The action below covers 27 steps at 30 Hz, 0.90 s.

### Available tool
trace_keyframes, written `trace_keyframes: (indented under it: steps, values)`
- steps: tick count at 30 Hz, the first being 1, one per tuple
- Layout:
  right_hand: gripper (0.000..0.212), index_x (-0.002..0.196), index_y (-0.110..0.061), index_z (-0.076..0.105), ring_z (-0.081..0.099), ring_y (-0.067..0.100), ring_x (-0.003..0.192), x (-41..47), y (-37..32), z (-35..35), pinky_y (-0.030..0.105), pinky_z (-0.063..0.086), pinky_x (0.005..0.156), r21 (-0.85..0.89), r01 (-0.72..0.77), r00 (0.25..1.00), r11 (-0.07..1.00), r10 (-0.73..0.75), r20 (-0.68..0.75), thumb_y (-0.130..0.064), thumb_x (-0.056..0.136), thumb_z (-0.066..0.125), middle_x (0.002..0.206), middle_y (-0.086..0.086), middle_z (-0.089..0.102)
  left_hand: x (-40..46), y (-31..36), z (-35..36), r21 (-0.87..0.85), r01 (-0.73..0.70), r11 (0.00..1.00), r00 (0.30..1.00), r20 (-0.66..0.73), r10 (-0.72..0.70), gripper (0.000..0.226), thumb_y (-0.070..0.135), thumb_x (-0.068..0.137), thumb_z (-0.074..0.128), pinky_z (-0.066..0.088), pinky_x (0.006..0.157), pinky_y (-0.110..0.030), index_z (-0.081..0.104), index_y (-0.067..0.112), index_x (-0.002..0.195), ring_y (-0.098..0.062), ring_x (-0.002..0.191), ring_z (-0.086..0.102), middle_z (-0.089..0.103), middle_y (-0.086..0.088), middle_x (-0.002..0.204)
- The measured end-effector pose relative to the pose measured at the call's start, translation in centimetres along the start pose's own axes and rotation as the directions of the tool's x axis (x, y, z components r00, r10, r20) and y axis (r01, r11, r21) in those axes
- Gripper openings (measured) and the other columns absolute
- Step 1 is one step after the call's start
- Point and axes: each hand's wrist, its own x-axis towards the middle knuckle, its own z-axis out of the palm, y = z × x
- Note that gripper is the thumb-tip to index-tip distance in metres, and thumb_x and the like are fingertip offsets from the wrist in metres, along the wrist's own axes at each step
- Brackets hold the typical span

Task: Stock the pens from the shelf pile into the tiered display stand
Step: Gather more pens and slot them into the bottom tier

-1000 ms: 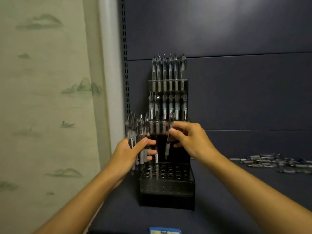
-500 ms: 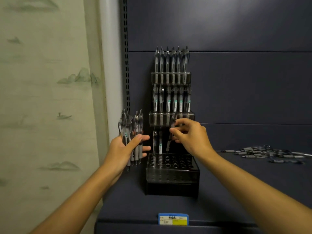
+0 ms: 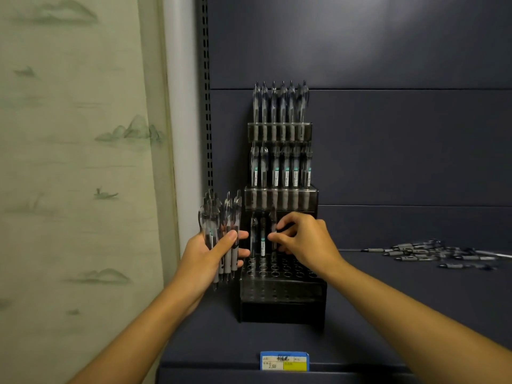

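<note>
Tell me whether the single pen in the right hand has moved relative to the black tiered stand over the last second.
Yes. The right hand has lowered the clear-barrelled pen from the middle tier's height to the bottom tier of the black tiered display stand, beside two standing pens.

Your black tiered display stand upright on shelf, upper tiers full; loose pens pile lies well right

display stand on shelf — pen pile right
</note>
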Motion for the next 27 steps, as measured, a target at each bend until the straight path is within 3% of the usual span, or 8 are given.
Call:
trace_keyframes:
  steps: [6, 9, 11, 14, 19, 21, 24, 27]
  values:
    - [0.022, 0.084, -0.025, 0.061, 0.069, 0.004, 0.065, -0.4, 0.8, 0.0, 0.032, 0.061, 0.073, -0.132, 0.000, 0.998, 0.991, 0.009, 0.065, -0.037, 0.080, 0.080, 0.074, -0.005, 0.071, -0.1, 0.1, 0.5, -0.017, -0.010, 1.000, 1.000, 0.001, 0.010, 0.025, 0.021, 0.098, 0.055, 0.057, 0.064, -0.021, 0.068, 0.008, 0.114, -0.018, 0.083, 0.075, 0.076, -0.009, 0.100]
    - [0.025, 0.086, -0.025, 0.064, 0.068, 0.003, 0.072, -0.4, 0.2, -0.7, 0.027, 0.059, 0.074, -0.149, 0.016, 1.000, 0.989, -0.012, 0.028, -0.044, 0.079, 0.079, 0.078, -0.007, 0.071, -0.1, 0.3, 0.3, -0.010, -0.025, 1.000, 1.000, 0.000, 0.025, 0.024, 0.022, 0.098, 0.055, 0.056, 0.063, -0.019, 0.068, 0.009, 0.113, -0.017, 0.080, 0.075, 0.077, -0.008, 0.097]
    - [0.023, 0.085, -0.024, 0.067, 0.069, 0.003, 0.069, -0.4, -0.8, -1.5, 0.024, 0.057, 0.069, -0.085, 0.044, 0.999, 0.995, -0.045, -0.013, -0.046, 0.083, 0.074, 0.077, -0.007, 0.072, 0.0, 0.5, 0.2, -0.014, -0.029, 0.999, 1.000, 0.003, 0.029, 0.025, 0.022, 0.098, 0.055, 0.056, 0.063, -0.020, 0.068, 0.009, 0.114, -0.017, 0.079, 0.075, 0.077, -0.007, 0.097]
    - [0.018, 0.093, -0.024, 0.073, 0.070, 0.003, 0.065, -0.6, -3.4, -2.1, 0.019, 0.054, 0.064, 0.090, 0.072, 0.996, 0.993, -0.075, 0.037, -0.042, 0.088, 0.070, 0.081, -0.008, 0.074, 0.2, 0.7, 0.5, -0.011, -0.036, 0.999, 0.999, 0.024, 0.036, 0.026, 0.023, 0.098, 0.055, 0.057, 0.065, -0.022, 0.067, 0.009, 0.116, -0.019, 0.082, 0.075, 0.077, -0.009, 0.099]
    - [0.005, 0.092, -0.029, 0.073, 0.067, 0.000, 0.064, -0.7, -6.0, -1.6, 0.013, 0.051, 0.059, 0.209, 0.147, 0.981, 0.967, -0.170, 0.095, -0.032, 0.091, 0.070, 0.082, -0.006, 0.075, 0.3, 0.8, 1.3, -0.014, -0.063, 0.998, 0.993, 0.099, 0.064, 0.025, 0.020, 0.099, 0.053, 0.062, 0.077, -0.037, 0.064, 0.010, 0.119, -0.027, 0.090, 0.075, 0.077, -0.007, 0.103]
    - [0.002, 0.089, -0.029, 0.072, 0.070, 0.003, 0.068, -0.6, -5.8, -1.5, 0.016, 0.053, 0.059, 0.264, 0.115, 0.984, 0.958, -0.145, 0.099, -0.029, 0.090, 0.070, 0.082, -0.005, 0.074, 0.4, 0.8, 1.4, -0.023, -0.061, 0.998, 0.994, 0.092, 0.063, 0.025, 0.021, 0.099, 0.053, 0.062, 0.077, -0.038, 0.064, 0.008, 0.119, -0.028, 0.090, 0.075, 0.077, -0.008, 0.103]
    - [0.010, 0.092, -0.023, 0.073, 0.073, 0.015, 0.081, -0.3, -5.2, -1.4, 0.030, 0.060, 0.072, 0.285, 0.070, 0.991, 0.956, -0.099, 0.089, -0.033, 0.088, 0.072, 0.085, 0.000, 0.075, 0.4, 0.6, 1.5, -0.048, -0.032, 0.998, 0.993, 0.110, 0.038, 0.024, 0.021, 0.098, 0.054, 0.062, 0.074, -0.035, 0.064, 0.012, 0.118, -0.028, 0.090, 0.075, 0.076, -0.007, 0.104]
    - [0.014, 0.093, -0.017, 0.069, 0.074, 0.014, 0.078, -0.4, -5.1, -1.2, 0.033, 0.061, 0.073, 0.307, 0.066, 0.993, 0.949, -0.094, 0.078, -0.030, 0.089, 0.072, 0.083, 0.003, 0.076, 0.5, 0.4, 1.5, -0.058, -0.016, 0.998, 0.994, 0.108, 0.022, 0.024, 0.022, 0.098, 0.055, 0.062, 0.075, -0.035, 0.065, 0.014, 0.118, -0.029, 0.091, 0.075, 0.076, -0.006, 0.106]
